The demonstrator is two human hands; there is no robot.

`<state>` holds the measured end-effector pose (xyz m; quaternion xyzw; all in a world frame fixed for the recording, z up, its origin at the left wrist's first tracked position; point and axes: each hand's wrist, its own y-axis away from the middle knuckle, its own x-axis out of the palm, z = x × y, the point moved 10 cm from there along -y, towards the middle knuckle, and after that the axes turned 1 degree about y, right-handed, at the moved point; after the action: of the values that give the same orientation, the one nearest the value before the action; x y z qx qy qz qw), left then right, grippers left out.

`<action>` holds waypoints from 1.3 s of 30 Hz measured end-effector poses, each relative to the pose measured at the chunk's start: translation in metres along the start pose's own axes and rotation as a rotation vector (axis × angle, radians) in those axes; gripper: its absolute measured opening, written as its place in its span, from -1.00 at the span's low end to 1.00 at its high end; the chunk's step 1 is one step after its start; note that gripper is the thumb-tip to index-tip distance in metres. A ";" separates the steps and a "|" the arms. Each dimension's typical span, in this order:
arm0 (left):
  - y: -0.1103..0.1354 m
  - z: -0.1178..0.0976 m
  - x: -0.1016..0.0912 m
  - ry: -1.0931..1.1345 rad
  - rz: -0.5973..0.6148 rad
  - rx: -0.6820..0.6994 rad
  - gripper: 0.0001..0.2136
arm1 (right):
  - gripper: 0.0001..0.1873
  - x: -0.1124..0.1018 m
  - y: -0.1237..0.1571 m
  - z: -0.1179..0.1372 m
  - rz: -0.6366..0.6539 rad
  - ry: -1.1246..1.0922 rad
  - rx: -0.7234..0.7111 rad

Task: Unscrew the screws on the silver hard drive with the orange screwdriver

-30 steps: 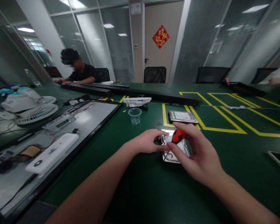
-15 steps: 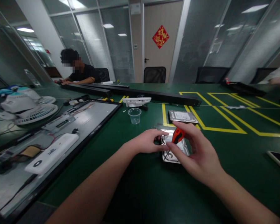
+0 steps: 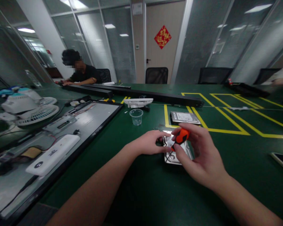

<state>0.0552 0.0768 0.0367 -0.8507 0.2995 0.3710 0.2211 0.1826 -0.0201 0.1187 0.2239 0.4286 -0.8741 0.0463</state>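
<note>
A silver hard drive (image 3: 179, 153) lies on the green table in front of me. My right hand (image 3: 200, 157) pinches the orange handle of a small screwdriver (image 3: 181, 137), whose tip points down at the drive's near left part. My left hand (image 3: 149, 142) rests at the drive's left edge, fingers curled against it and holding it in place. A second hard drive (image 3: 185, 117) lies flat just beyond, beside a yellow tape line.
A clear plastic cup (image 3: 136, 116) and a white fan grille (image 3: 138, 102) stand beyond my left hand. A black-framed panel (image 3: 61, 131) with a white device and parts fills the left. A long black bar (image 3: 155, 95) crosses the table. A person (image 3: 81, 70) sits at the far left.
My right hand's fingers have shifted on the screwdriver handle, which now shows more of its orange top. The left hand and drive have stayed put.
</note>
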 end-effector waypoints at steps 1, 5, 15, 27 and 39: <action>0.000 0.000 0.000 0.006 -0.004 0.003 -0.48 | -0.30 0.000 -0.001 0.001 0.002 0.010 -0.012; 0.000 0.000 0.000 0.020 -0.007 0.018 -0.53 | -0.27 -0.002 -0.004 0.008 -0.005 0.080 -0.068; 0.001 -0.002 0.000 0.033 0.009 -0.004 -0.55 | -0.32 -0.003 -0.004 0.006 -0.021 0.112 -0.034; 0.001 -0.001 0.000 0.033 0.008 0.001 -0.55 | -0.31 -0.002 -0.003 0.005 -0.014 0.100 -0.032; 0.001 -0.003 -0.001 0.001 -0.002 0.027 -0.47 | -0.29 -0.001 -0.001 0.003 0.004 0.014 0.017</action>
<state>0.0558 0.0750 0.0390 -0.8481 0.3038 0.3663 0.2329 0.1819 -0.0218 0.1211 0.2314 0.4211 -0.8759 0.0431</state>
